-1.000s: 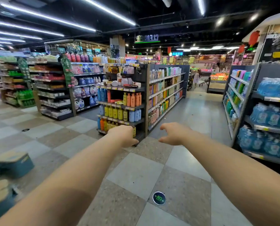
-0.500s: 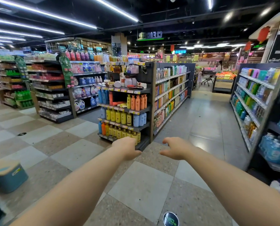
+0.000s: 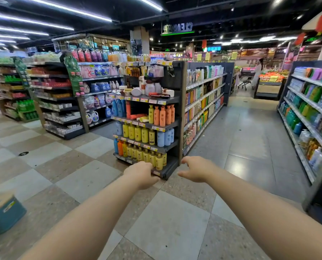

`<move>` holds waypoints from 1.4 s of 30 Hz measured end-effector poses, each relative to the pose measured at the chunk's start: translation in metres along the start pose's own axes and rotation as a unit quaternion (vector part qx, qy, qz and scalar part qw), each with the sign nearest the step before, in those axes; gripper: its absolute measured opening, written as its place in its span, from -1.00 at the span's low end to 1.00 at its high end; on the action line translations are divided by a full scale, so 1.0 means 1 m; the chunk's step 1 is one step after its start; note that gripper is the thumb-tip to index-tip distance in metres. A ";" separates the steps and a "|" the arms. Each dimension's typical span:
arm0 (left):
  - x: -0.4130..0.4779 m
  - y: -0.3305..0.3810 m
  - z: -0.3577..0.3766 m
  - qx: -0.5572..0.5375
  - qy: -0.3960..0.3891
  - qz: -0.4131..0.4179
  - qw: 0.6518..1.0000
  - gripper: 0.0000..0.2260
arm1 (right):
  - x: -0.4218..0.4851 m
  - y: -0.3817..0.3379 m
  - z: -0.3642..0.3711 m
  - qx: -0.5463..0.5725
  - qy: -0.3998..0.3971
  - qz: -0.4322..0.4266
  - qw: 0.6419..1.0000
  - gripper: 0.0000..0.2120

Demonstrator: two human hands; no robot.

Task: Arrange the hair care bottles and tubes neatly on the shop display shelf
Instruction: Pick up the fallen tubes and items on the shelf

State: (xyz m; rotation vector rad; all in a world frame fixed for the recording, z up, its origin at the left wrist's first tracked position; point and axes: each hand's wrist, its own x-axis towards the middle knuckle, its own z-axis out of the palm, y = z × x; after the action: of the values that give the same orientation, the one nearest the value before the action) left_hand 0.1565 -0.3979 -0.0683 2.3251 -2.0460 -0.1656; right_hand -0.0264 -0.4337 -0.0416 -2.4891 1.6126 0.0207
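**Both hands out front, empty, facing the end-cap shelf**

Shop aisle, checkered tile floor (image 3: 167,218). Both bare arms reach fwd over the floor toward the display shelf (image 3: 167,102) at the end of a gondola. Left hand (image 3: 140,173): back of hand up, fingers curled down loosely, nothing in it. Right hand (image 3: 195,169): fingers spread & slightly bent, thumb out to the side, nothing held. Hands sit near each other, apart, not touching the shelf; in view they overlap its bottom edge only.

Shelf, top to bottom:
- Top tier: mixed jars, tubs & a dark tube (image 3: 159,95) lying flat, cluttered, not in rows.
- 2nd tier: blue bottles (image 3: 119,107) at left, orange bottles (image 3: 165,114) upright at right, w/ a few orange/yellow tubes (image 3: 139,117) lying on their sides between them.
- 3rd tier: yellow bottles (image 3: 137,133) upright in a row, pale blue bottles (image 3: 166,136) just beside them at right.
- Bottom tier: row of yellow bottles w/ darker caps (image 3: 147,155), a blue & an orange one at far left.

Price tags along each tier's front edge.

Long side of the gondola runs off to the right rear, full of upright bottles. Another stocked rack (image 3: 310,109) at far right across the aisle. Teal box (image 3: 3,214) on the floor at lower left, blurred. Person w/ a trolley far back near produce, too small for detail.
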 end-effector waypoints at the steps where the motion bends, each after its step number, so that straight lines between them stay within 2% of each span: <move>1: 0.017 -0.001 -0.002 0.002 0.002 -0.006 1.000 -0.53 | 0.019 0.003 -0.003 -0.003 0.001 -0.005 1.000 -0.46; 8: 0.140 -0.010 -0.026 -0.002 0.017 -0.048 0.999 -0.54 | 0.143 0.032 -0.032 -0.014 -0.015 -0.041 0.999 -0.46; 14: 0.208 -0.039 -0.031 -0.022 0.027 -0.092 0.995 -0.55 | 0.242 0.036 -0.042 -0.032 -0.028 -0.076 0.996 -0.47; 22: 0.298 -0.114 -0.035 -0.032 0.026 -0.119 0.992 -0.49 | 0.364 -0.012 -0.043 -0.031 -0.015 -0.121 0.992 -0.41; 27: 0.369 -0.183 -0.049 -0.027 0.026 -0.107 0.994 -0.56 | 0.449 -0.057 -0.047 -0.032 -0.011 -0.105 0.994 -0.46; 33: 0.444 -0.265 -0.081 -0.015 0.034 -0.080 0.996 -0.48 | 0.541 -0.117 -0.053 -0.011 0.003 -0.082 0.997 -0.44; 42: 0.556 -0.340 -0.093 -0.062 0.032 -0.072 0.995 -0.53 | 0.663 -0.156 -0.074 0.016 0.025 -0.067 0.997 -0.44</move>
State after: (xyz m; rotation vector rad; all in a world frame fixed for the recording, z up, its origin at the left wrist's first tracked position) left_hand 0.5710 -0.9087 -0.0398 2.3695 -1.7850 -0.2144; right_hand 0.3826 -0.9823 -0.0176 -2.5874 1.4494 -0.0851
